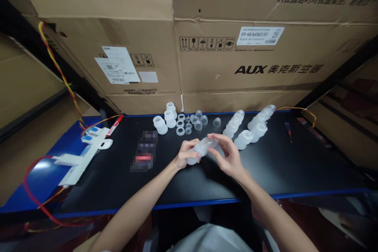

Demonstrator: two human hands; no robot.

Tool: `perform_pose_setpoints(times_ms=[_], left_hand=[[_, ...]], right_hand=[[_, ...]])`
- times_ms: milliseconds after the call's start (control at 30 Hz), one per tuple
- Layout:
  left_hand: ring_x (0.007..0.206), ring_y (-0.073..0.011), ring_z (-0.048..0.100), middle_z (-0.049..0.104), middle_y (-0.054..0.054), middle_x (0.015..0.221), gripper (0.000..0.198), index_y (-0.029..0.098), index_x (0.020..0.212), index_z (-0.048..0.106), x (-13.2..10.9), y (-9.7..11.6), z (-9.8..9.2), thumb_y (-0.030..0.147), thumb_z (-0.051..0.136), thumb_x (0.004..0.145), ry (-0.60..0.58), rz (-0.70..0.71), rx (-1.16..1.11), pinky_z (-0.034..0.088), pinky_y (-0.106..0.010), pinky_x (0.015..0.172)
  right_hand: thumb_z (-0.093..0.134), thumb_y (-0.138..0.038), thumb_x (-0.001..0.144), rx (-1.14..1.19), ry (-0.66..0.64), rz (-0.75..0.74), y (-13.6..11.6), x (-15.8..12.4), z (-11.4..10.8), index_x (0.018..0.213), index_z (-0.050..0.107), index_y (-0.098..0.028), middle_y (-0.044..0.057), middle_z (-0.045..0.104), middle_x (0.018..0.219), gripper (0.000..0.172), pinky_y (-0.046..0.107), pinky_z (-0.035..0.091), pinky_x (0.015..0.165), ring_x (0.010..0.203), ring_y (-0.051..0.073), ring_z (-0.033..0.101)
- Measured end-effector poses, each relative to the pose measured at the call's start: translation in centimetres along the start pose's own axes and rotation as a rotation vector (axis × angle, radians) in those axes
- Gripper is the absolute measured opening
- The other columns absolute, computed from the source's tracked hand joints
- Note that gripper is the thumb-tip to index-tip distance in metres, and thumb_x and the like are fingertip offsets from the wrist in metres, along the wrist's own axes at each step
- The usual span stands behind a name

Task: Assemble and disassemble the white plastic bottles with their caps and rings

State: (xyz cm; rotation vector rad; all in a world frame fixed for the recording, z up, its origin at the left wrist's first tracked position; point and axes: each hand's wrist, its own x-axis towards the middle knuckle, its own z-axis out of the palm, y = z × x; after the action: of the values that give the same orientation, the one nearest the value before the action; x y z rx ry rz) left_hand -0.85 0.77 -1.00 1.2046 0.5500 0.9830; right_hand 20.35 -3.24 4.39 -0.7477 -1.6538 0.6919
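My left hand [185,154] is wrapped round the body of a translucent white plastic bottle [198,150], held tilted above the black table [283,165]. My right hand [226,155] pinches the clear cap end of the same bottle [211,142]. Behind the hands lie loose parts: three open white bottle bodies [165,120], small rings and clear caps [191,123], and rows of capped bottles [245,130] at the right.
Large cardboard boxes [236,59] wall off the back of the table. A white power strip [85,153] with red and yellow wires lies at the left beside a red marker [115,124]. A blurred dark object [145,151] sits left of my hands. A small screwdriver [288,130] lies far right.
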Motion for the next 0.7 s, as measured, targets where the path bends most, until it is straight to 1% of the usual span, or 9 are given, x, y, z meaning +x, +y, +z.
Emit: perform_pose_setpoints(times_ms=[67,167,233,367,433,500,567,633,700], left_hand=[[0.057,-0.0151,0.059,0.063,-0.006,0.083,0.036,0.011,0.086,0.083,-0.1,0.3,0.3,0.044,0.082,0.073,0.002,-0.004,0.015,0.041,-0.028,0.051],[0.065,-0.0162,0.058,0.063,-0.006,0.081,0.035,0.012,0.079,0.083,0.0,1.5,0.4,0.047,0.082,0.073,-0.013,0.016,0.120,0.043,-0.028,0.059],[0.070,-0.0163,0.057,0.064,-0.006,0.082,0.033,0.013,0.075,0.083,0.2,2.3,0.4,0.046,0.084,0.070,-0.014,0.035,0.184,0.042,-0.028,0.063],[0.075,-0.0158,0.057,0.066,-0.005,0.083,0.030,0.013,0.077,0.084,0.2,2.5,0.3,0.036,0.091,0.060,-0.009,0.057,0.183,0.042,-0.026,0.066],[0.068,-0.0155,0.059,0.067,-0.006,0.082,0.031,0.011,0.080,0.083,-0.1,1.7,0.6,0.035,0.090,0.061,-0.030,0.016,0.052,0.043,-0.025,0.059],[0.052,-0.0160,0.060,0.069,-0.008,0.078,0.042,0.008,0.095,0.083,-0.3,0.7,1.1,0.037,0.085,0.065,-0.068,-0.082,-0.175,0.042,-0.026,0.047],[0.047,-0.0185,0.061,0.070,-0.009,0.070,0.053,0.003,0.106,0.081,-0.3,-0.3,1.6,0.037,0.082,0.065,-0.098,-0.127,-0.343,0.043,-0.026,0.042],[0.047,-0.0196,0.061,0.069,-0.011,0.067,0.051,0.000,0.102,0.079,-0.3,-1.0,1.8,0.037,0.080,0.066,-0.160,-0.179,-0.508,0.046,-0.027,0.040],[0.050,-0.0210,0.063,0.070,-0.012,0.070,0.052,0.002,0.104,0.077,-0.4,-1.6,1.9,0.038,0.078,0.066,-0.254,-0.248,-0.674,0.049,-0.028,0.040]], right_hand=[[0.072,-0.023,0.104,-0.010,-0.021,0.040,-0.5,0.3,-0.3,0.144,0.062,-0.029,0.012,0.072,0.139,0.042,0.047,0.062,0.112,0.128,0.027,0.073],[0.073,-0.025,0.104,0.014,-0.042,0.089,-0.8,0.6,-0.8,0.153,0.055,-0.030,0.013,0.069,0.144,0.053,0.048,0.058,0.116,0.135,0.028,0.069],[0.074,-0.028,0.103,0.016,-0.073,0.124,-0.8,0.7,-1.1,0.155,0.053,-0.030,0.013,0.069,0.144,0.056,0.048,0.057,0.117,0.135,0.028,0.069],[0.073,-0.041,0.104,0.043,-0.158,0.128,-0.7,1.0,-1.4,0.142,0.067,-0.028,0.013,0.071,0.134,0.041,0.045,0.061,0.107,0.123,0.029,0.072],[0.072,-0.044,0.105,0.092,-0.174,0.108,-0.8,1.2,-1.4,0.138,0.069,-0.030,0.012,0.072,0.132,0.036,0.043,0.061,0.106,0.123,0.028,0.071],[0.071,-0.041,0.106,0.112,-0.196,0.103,-1.0,1.4,-1.3,0.134,0.071,-0.032,0.010,0.072,0.131,0.030,0.041,0.059,0.109,0.126,0.027,0.069],[0.069,-0.039,0.107,0.142,-0.227,0.111,-1.2,1.6,-1.1,0.135,0.070,-0.033,0.011,0.071,0.133,0.029,0.041,0.058,0.110,0.128,0.027,0.068],[0.067,-0.041,0.108,0.201,-0.257,0.114,-1.7,1.7,-0.7,0.136,0.069,-0.033,0.012,0.069,0.134,0.030,0.042,0.059,0.109,0.128,0.028,0.069],[0.065,-0.045,0.108,0.273,-0.283,0.108,-2.3,1.6,-0.1,0.138,0.067,-0.033,0.012,0.068,0.133,0.032,0.044,0.061,0.107,0.127,0.030,0.070]])
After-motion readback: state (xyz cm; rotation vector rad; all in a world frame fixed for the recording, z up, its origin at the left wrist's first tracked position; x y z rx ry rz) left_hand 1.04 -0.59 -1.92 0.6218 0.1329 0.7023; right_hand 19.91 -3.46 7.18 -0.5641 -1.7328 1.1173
